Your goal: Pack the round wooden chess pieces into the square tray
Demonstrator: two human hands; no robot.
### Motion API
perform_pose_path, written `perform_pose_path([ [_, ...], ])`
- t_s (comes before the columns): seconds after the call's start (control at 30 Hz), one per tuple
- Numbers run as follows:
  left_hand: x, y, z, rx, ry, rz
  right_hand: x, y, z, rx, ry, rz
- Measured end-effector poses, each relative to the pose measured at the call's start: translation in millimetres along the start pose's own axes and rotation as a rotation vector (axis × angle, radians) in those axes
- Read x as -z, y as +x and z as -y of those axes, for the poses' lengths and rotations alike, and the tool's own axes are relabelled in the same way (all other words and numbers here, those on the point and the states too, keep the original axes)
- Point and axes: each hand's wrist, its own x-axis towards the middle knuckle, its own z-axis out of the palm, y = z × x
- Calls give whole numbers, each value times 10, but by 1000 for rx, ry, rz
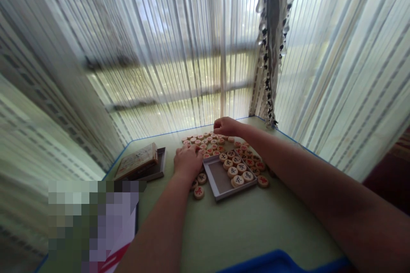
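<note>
Many round wooden pieces with red or black characters (pixel 214 141) lie spread over the far part of the green table (pixel 224 226). Among them a shallow grey box tray (pixel 221 194) holds several black-marked pieces (pixel 241 167), mostly along its right side. My left hand (pixel 188 161) rests at the tray's left edge, over some pieces; what its curled fingers hold, if anything, is hidden. Over the far edge of the pile is my right hand (pixel 226 126), its fingers curled together, with their contents out of sight.
A decorated box (pixel 137 161) leans on another grey tray (pixel 161 164) at the left. Sheer striped curtains (pixel 185 51) hang behind the table, with a beaded tie (pixel 265 51). A blue object (pixel 272 260) is at the near edge, and a blurred patch covers the lower left.
</note>
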Motion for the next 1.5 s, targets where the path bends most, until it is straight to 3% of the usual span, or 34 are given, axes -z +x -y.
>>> perform_pose_path([
  [0.17,9,-5,-11,7,-14,-2,-58,44,-21,2,-55,71],
  [0.3,19,-13,-21,17,-8,6,-61,48,-97,-23,-107,53],
  [0.43,30,-21,-26,18,3,8,-78,30,-160,-154,-40,150],
  [0.53,33,-22,-24,9,14,5,-86,43,-195,-169,20,200],
  [0.83,22,-14,-9,3,8,-4,78,23,-212,-169,25,115],
  [1.03,13,-11,-7,5,7,-4,52,50,-306,-247,114,345],
  [1.2,29,-17,-21,14,5,8,20,58,-378,-251,141,322],
  [1.33,27,-19,-19,12,1,6,111,27,-310,-262,44,326],
  [1.5,18,-21,-17,1,-1,1,228,6,-207,-368,-174,499],
])
